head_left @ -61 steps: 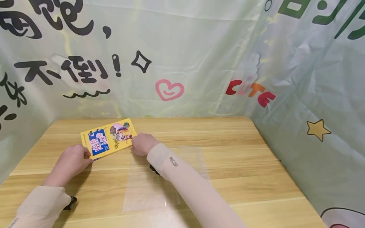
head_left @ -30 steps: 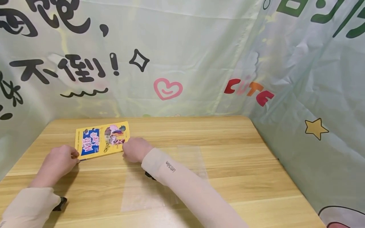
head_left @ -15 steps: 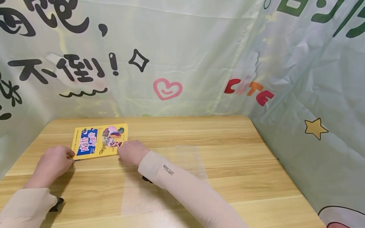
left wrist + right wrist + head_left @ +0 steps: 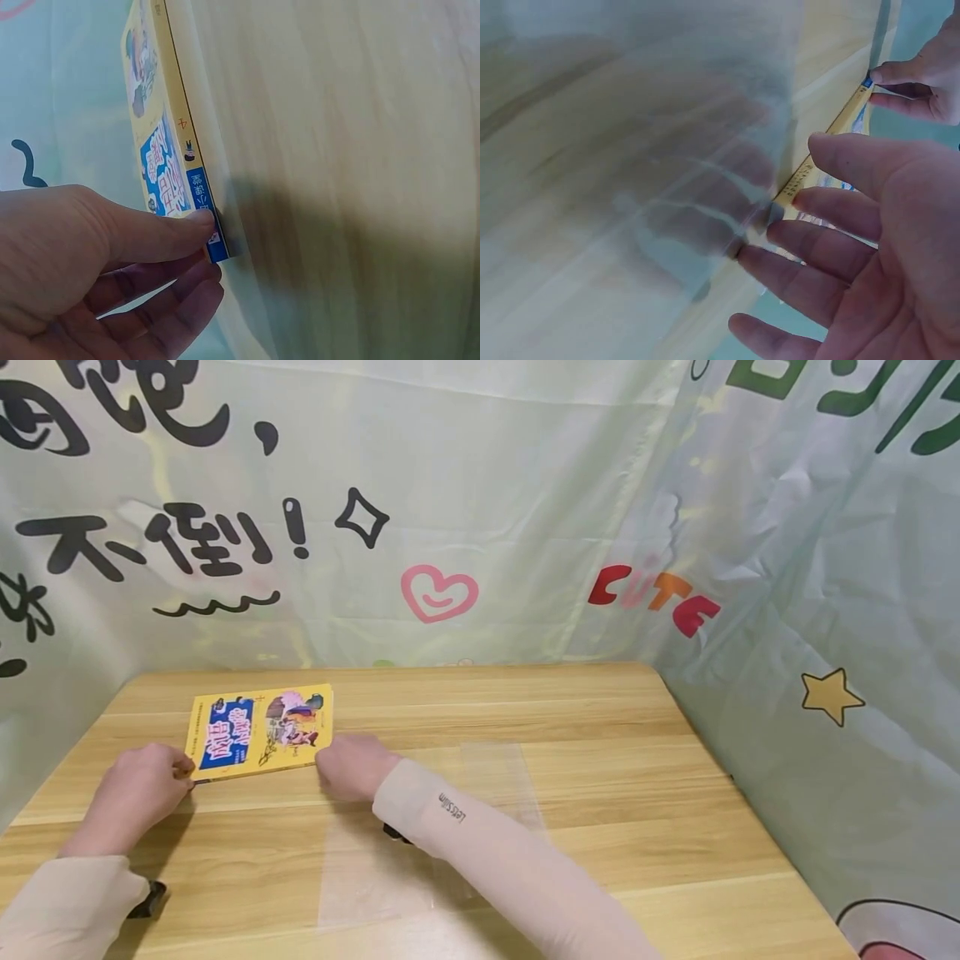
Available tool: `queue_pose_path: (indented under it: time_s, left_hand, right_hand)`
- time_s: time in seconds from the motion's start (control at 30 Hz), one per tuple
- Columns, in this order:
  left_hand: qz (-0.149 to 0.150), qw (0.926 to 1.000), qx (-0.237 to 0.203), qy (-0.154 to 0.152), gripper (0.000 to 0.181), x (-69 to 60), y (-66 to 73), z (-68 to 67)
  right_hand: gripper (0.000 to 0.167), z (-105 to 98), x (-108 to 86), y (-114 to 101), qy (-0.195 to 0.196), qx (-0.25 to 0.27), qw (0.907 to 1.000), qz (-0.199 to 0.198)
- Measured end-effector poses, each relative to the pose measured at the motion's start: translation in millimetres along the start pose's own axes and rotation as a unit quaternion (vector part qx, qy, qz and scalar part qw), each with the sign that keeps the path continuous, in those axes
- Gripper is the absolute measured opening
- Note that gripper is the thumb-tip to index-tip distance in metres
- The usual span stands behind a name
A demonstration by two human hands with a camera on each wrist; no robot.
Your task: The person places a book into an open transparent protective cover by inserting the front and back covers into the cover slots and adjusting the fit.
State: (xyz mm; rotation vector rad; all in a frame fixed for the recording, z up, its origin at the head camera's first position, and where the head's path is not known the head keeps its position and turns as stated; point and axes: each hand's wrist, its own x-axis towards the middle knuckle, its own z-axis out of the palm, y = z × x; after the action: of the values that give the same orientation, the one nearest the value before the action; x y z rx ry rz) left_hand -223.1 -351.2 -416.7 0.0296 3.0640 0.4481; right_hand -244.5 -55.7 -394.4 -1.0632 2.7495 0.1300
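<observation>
And there it is, the yellow book (image 4: 262,731) lying cover up on the far left part of your wooden table (image 4: 637,777), its spine (image 4: 182,124) facing you, with both your hands at its near corners. Your left hand (image 4: 148,785) has the left corner: in the left wrist view your thumb is pressed on the blue end of the spine, the forefinger bent in close behind it, so that's a pinch, with the other fingers loosely curled below. Across to your right hand (image 4: 352,767), and here the fingers are spread apart and nearly straight, thumb beside the spine, forefinger touching the book at its right corner, the rest fanned out beyond it. A clear sheet (image 4: 375,885) lies on the table just in front of you, your right sleeve (image 4: 495,843) crossing above it. Behind the table hangs pale green cloth (image 4: 510,468), printed with a pink heart (image 4: 440,594) in the middle and a yellow star (image 4: 832,697) off to the right.
</observation>
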Motion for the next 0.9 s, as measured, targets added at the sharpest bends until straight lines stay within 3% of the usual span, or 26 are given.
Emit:
queue_pose_path:
  time_s: [0.47, 0.9]
  left_hand:
    - [0.002, 1.0, 0.0, -0.002, 0.025, -0.2, 1.3, 1.4]
    - [-0.024, 0.9996, 0.009, 0.013, 0.032, 3.6, -5.9, 0.1]
  right_hand:
    - [0.014, 1.1, -3.6, 5.5, 0.008, -0.008, 0.9998, -0.017]
    - [0.014, -2.0, 1.9, -3.8, -0.005, 0.006, 0.9996, -0.026]
